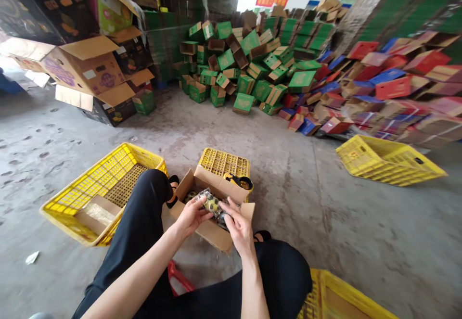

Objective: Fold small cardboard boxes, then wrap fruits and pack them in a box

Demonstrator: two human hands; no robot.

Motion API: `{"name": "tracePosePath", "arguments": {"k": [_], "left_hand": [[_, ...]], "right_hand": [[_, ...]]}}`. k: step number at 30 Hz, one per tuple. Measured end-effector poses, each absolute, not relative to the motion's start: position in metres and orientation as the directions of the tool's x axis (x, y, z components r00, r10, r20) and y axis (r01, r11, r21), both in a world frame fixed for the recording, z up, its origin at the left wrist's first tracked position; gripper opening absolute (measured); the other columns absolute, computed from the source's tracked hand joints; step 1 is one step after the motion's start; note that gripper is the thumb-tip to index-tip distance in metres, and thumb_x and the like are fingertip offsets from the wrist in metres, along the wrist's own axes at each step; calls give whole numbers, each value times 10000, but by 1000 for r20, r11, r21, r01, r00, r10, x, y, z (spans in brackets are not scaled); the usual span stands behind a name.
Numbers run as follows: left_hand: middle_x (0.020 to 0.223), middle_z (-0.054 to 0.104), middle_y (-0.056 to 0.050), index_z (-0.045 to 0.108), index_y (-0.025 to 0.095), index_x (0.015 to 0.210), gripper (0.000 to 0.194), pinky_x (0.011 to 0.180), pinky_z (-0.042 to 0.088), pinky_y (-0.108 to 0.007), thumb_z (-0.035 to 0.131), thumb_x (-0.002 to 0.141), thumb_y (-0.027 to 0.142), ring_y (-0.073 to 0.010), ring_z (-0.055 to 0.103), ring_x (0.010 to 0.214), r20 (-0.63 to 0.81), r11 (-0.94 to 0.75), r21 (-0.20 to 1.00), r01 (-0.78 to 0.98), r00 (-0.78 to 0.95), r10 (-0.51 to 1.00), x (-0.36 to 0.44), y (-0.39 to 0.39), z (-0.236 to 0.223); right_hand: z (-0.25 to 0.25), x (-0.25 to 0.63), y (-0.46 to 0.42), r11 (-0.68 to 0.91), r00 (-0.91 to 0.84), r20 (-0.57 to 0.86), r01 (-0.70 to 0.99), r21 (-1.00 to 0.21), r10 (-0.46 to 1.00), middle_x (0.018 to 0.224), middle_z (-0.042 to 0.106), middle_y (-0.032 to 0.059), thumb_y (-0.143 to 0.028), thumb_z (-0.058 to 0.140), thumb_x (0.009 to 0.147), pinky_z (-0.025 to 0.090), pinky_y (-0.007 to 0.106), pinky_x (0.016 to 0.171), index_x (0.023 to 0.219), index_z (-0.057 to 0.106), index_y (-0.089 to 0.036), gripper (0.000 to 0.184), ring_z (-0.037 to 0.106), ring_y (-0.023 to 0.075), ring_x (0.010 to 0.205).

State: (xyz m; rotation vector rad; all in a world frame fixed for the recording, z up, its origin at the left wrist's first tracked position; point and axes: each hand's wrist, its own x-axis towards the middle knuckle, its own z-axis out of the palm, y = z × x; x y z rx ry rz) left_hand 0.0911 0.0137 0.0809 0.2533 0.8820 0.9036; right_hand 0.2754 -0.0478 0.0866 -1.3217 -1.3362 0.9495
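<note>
An open cardboard box stands between my feet with its flaps folded out. Above it, my left hand pinches a small clear plastic packet with yellow and dark round shapes inside. My right hand is closed at the packet's other side, its fingers on clear, shiny wrapping; whether this is a second packet I cannot tell. More packed pieces show inside the box, partly hidden by my hands. A tape dispenser, black and yellow, lies just behind the box on an upturned yellow crate.
A yellow basket with flattened cardboard stands left; another basket is at right, and a third crate beside my right knee. Something red is beneath me. Heaped green boxes, red and blue boxes, and larger cartons lie beyond.
</note>
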Motion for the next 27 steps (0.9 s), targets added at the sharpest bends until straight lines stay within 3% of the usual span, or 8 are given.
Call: {"name": "tracePosePath", "arguments": {"k": [4, 7, 9, 13, 19, 23, 27], "left_hand": [[1021, 768, -111, 643, 151, 1140, 263, 735, 639, -325, 727, 894, 190, -195, 757, 758, -483, 572, 537, -620, 330, 811, 87, 11, 84], [1004, 772, -110, 657, 141, 1131, 300, 747, 628, -318, 741, 844, 172, -190, 751, 740, -442, 572, 533, -623, 372, 816, 87, 8, 83], [1029, 774, -119, 676, 143, 1135, 323, 769, 617, -317, 760, 837, 236, -202, 755, 782, -432, 591, 528, -610, 406, 805, 87, 6, 81], [1009, 779, -118, 727, 159, 1102, 443, 775, 589, -303, 840, 798, 461, -198, 737, 797, -480, 598, 598, -533, 359, 801, 86, 3, 80], [1080, 777, -119, 780, 166, 1133, 642, 801, 558, -309, 925, 647, 560, -225, 725, 875, -403, 469, 817, -337, 250, 881, 76, 8, 93], [812, 759, -87, 805, 126, 822, 530, 714, 515, -286, 851, 700, 640, -207, 667, 739, -331, 378, 901, -213, 227, 916, 75, 9, 90], [649, 653, -29, 725, 148, 651, 528, 656, 442, -267, 815, 735, 662, -158, 560, 651, -257, 270, 929, -252, 86, 963, 83, 4, 80]], "right_hand": [[78, 279, -43, -66, 245, -59, 21, -998, 968, 1424, 663, 113, -603, 697, 883, 492, 476, 1142, 1333, 706, -261, 565, 589, 322, 1365], [70, 273, -41, -223, 196, -233, -73, -972, 953, 1360, 703, 127, -668, 709, 839, 623, 467, 944, 1396, 639, -256, 696, 698, 340, 1204], [67, 268, -42, -283, 134, -293, -89, -955, 947, 1235, 763, 128, -651, 744, 816, 648, 457, 853, 1402, 616, -244, 725, 752, 339, 1071], [73, 266, -44, -224, 108, -235, -105, -969, 966, 1123, 801, 104, -567, 827, 760, 620, 455, 932, 1285, 667, -235, 641, 756, 331, 1059], [89, 274, -47, -165, 96, -166, -16, -986, 981, 1129, 800, 86, -536, 845, 747, 602, 458, 974, 1192, 738, -247, 541, 756, 325, 1062], [87, 274, -48, -204, 133, -201, 14, -979, 971, 1108, 805, 97, -635, 770, 792, 635, 433, 881, 1106, 807, -244, 502, 762, 329, 1024], [78, 272, -46, -222, 233, -210, 27, -975, 949, 1173, 788, 109, -674, 746, 793, 639, 422, 867, 1072, 829, -237, 525, 741, 338, 1076]]}}
